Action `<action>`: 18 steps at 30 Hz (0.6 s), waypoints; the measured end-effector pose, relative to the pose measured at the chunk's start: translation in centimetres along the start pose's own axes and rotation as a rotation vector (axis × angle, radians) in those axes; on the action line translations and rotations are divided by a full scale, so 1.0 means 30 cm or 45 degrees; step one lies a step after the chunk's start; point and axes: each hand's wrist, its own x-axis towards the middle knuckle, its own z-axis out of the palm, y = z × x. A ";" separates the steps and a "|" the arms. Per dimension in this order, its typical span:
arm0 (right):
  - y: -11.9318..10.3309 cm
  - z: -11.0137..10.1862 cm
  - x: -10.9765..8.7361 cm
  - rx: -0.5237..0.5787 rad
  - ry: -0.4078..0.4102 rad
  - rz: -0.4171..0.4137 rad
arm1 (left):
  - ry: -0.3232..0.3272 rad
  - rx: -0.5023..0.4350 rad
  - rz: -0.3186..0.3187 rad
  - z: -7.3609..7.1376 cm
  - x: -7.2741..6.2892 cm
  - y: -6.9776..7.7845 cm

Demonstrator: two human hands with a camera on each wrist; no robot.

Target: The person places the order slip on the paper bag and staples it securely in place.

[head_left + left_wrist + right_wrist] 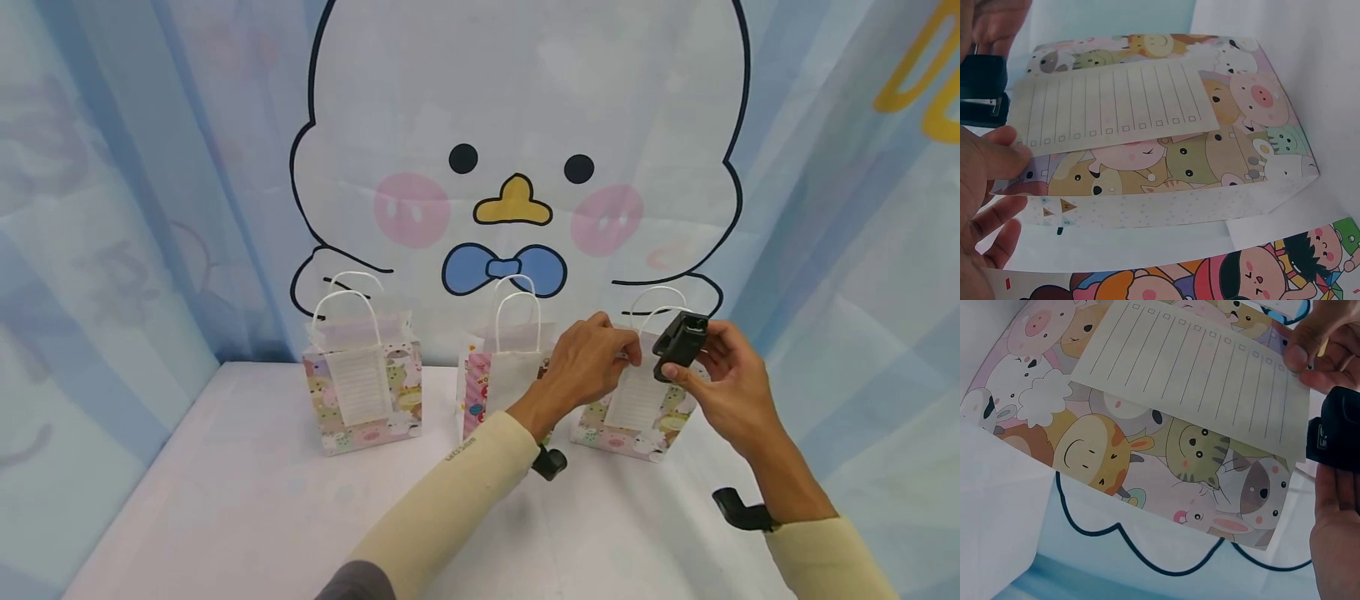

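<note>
My left hand pinches a lined checklist sheet with small boxes against the upper rim of the right paper gift bag. The bag is printed with cartoon animals and has white handles. A black stapler is gripped in my right hand at the bag's top right. In the right wrist view the stapler's nose is at the sheet's top edge; whether its jaws are around the paper I cannot tell. The left thumb presses on the sheet near that edge.
At the left stands another animal-print gift bag with a lined sheet on its front. Between the two is a pink-sided bag, partly behind my left arm. All stand on a white table before a cartoon-printed curtain.
</note>
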 end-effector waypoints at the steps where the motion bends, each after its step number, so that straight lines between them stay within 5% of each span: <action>1: 0.002 0.001 0.001 -0.002 -0.004 0.002 | 0.002 -0.001 0.004 0.000 0.000 0.000; 18: 0.047 0.025 0.006 -0.109 -0.151 0.049 | -0.017 0.013 0.018 -0.001 0.003 -0.007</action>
